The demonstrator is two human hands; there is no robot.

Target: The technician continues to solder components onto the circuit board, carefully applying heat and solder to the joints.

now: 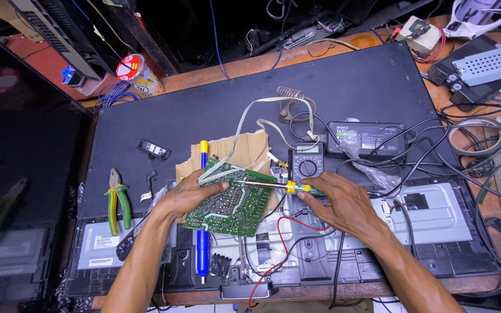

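Near the desk's front edge, the left hand (pixel 189 194) grips a green board (pixel 231 204); the right hand (pixel 343 200) holds a screwdriver (pixel 271 185), tip touching the board.

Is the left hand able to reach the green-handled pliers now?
Probably yes. The pliers lie uncovered on the dark panel, just left of the left hand, but that hand now holds the circuit board.

Grey multimeter (pixel 307 162) with pale rectangular screen, black power brick (pixel 366 138) just right of it bearing white label, red-and-white round tape roll (pixel 133 68) far up-left.
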